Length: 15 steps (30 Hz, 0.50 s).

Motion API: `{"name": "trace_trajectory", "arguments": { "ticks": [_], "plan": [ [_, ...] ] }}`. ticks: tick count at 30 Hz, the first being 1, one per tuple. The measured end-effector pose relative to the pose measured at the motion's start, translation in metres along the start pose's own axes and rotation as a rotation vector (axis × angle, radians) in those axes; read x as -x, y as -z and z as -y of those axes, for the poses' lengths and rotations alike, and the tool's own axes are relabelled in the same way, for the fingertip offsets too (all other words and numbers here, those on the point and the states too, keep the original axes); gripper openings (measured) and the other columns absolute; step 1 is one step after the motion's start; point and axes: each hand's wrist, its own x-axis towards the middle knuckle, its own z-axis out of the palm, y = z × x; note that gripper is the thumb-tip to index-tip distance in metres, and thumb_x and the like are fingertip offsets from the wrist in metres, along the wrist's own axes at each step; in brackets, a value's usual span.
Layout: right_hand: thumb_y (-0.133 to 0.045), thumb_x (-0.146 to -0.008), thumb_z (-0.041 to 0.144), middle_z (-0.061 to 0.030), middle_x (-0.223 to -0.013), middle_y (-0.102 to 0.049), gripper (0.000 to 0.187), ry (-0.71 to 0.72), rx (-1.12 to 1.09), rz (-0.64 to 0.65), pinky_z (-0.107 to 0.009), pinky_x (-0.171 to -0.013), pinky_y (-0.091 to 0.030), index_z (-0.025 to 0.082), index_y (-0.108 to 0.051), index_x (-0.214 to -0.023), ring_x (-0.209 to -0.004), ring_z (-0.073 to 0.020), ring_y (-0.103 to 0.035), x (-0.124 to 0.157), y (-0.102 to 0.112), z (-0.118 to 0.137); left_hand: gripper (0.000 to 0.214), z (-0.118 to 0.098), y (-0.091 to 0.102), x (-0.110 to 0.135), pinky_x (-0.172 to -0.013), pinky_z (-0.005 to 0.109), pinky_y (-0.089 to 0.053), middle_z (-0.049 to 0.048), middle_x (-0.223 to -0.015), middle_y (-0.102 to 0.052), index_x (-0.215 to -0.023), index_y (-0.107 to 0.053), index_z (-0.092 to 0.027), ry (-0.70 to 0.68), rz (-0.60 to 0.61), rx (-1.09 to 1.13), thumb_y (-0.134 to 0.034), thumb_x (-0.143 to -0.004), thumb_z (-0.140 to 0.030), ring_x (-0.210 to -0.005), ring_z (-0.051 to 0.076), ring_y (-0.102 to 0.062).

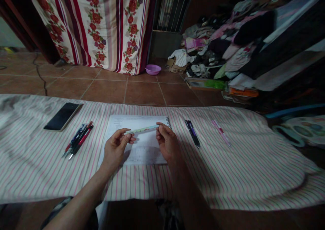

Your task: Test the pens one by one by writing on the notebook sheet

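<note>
A pale green pen (pixel 142 130) is held level between my two hands, above a spiral notebook (pixel 138 152) that lies open on a striped cloth (pixel 228 169). My left hand (pixel 115 148) pinches the pen's left end with fingers closed. My right hand (pixel 167 143) pinches its right end. Several red and blue pens (pixel 78 139) lie in a bunch left of the notebook. Two dark pens (pixel 192 132) lie to its right, and a pink pen (pixel 221 132) further right.
A black phone (pixel 62 116) lies face up at the cloth's far left. Beyond the cloth are brown floor tiles (pixel 142 92), a flowered curtain (pixel 101 26), a small purple bowl (pixel 153 69) and a heap of clothes (pixel 228 43) at the right.
</note>
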Motion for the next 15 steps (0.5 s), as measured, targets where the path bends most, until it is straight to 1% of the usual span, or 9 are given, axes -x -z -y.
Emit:
{"name": "trace_trajectory", "arguments": {
  "ticks": [4, 8, 10, 13, 15],
  "plan": [
    [-0.073, -0.059, 0.032, 0.0021, -0.065, -0.058, 0.025, 0.006, 0.042, -0.013, -0.02, -0.05, -0.036, 0.021, -0.07, -0.08, -0.059, -0.0083, -0.05, 0.002, -0.001, 0.0, 0.033, 0.0, 0.0, -0.001, -0.062, 0.026, -0.05, 0.0032, -0.066, -0.07, -0.086, -0.064, -0.014, 0.02, -0.003, -0.005, -0.074, -0.06, -0.031, -0.057, 0.014, -0.063],
    [-0.071, -0.062, 0.034, -0.0011, -0.084, -0.065, 0.024, -0.005, 0.061, 0.03, -0.02, -0.054, -0.04, 0.022, -0.07, -0.083, -0.066, -0.0098, -0.056, 0.006, -0.004, 0.0, 0.03, 0.009, 0.002, -0.003, -0.059, 0.024, -0.049, 0.002, -0.065, -0.069, -0.085, -0.065, -0.015, 0.035, -0.021, -0.046, -0.073, -0.06, -0.029, -0.056, 0.013, -0.062],
    [-0.071, -0.063, 0.033, -0.0015, -0.087, -0.066, 0.024, -0.002, 0.049, 0.047, -0.02, -0.055, -0.041, 0.023, -0.07, -0.084, -0.067, -0.0098, -0.057, 0.007, -0.006, 0.0, 0.026, 0.015, 0.005, -0.005, -0.059, 0.024, -0.048, 0.0026, -0.067, -0.069, -0.085, -0.066, -0.016, 0.019, -0.029, -0.105, -0.071, -0.063, -0.028, -0.06, 0.015, -0.063],
    [-0.071, -0.063, 0.031, -0.0013, -0.089, -0.067, 0.023, 0.006, 0.032, 0.071, -0.019, -0.057, -0.042, 0.023, -0.071, -0.085, -0.068, -0.0089, -0.057, 0.009, -0.007, -0.001, 0.022, 0.021, 0.009, -0.006, -0.067, 0.026, -0.048, 0.0033, -0.071, -0.069, -0.088, -0.067, -0.018, -0.055, -0.028, -0.28, -0.066, -0.068, -0.029, -0.068, 0.017, -0.064],
    [-0.071, -0.064, 0.031, -0.0016, -0.091, -0.067, 0.023, 0.013, 0.031, 0.083, -0.019, -0.058, -0.043, 0.023, -0.071, -0.086, -0.069, -0.0084, -0.057, 0.01, -0.007, 0.0, 0.02, 0.021, 0.011, -0.007, -0.072, 0.027, -0.047, 0.0041, -0.076, -0.069, -0.088, -0.068, -0.02, -0.17, -0.049, -0.46, -0.064, -0.07, -0.027, -0.073, 0.018, -0.062]
  ]
}}
